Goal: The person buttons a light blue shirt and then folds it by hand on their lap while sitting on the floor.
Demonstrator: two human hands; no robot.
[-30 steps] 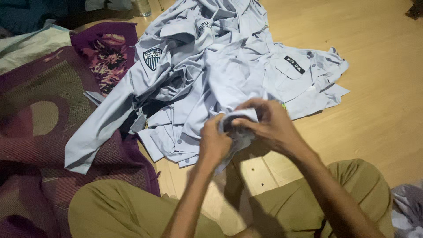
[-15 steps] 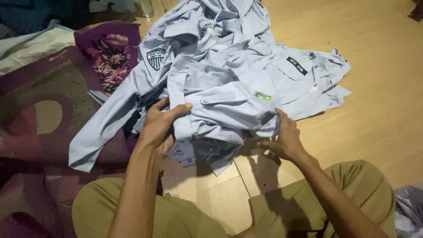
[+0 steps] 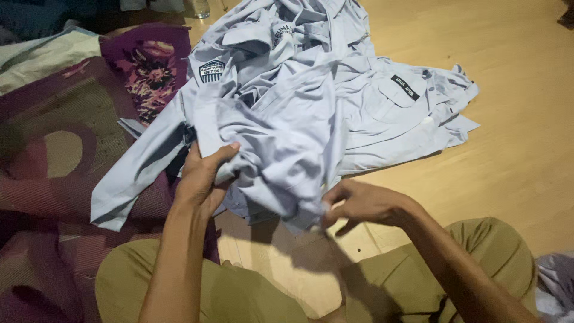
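Note:
A pile of light blue uniform shirts (image 3: 335,90) lies on the wooden floor (image 3: 514,155) in front of my crossed legs. One shirt from the pile (image 3: 281,149) is lifted off its near side. My left hand (image 3: 203,176) grips a fold of this shirt at its left, thumb on top. My right hand (image 3: 359,203) pinches its lower edge at the right, just above the floor. A sleeve (image 3: 137,173) hangs out to the left over a rug. Badges show on a sleeve and on a chest pocket.
A purple patterned rug (image 3: 54,179) covers the floor on the left, with a pale cloth (image 3: 48,57) at its far corner. My olive trousers (image 3: 239,293) fill the bottom of the view. Another grey cloth (image 3: 556,281) lies at the bottom right edge.
The shirt was bunched between both hands a second ago. My hands then moved apart, and now both hold the shirt spread and lifted, with my right hand shifted left to its lower edge.

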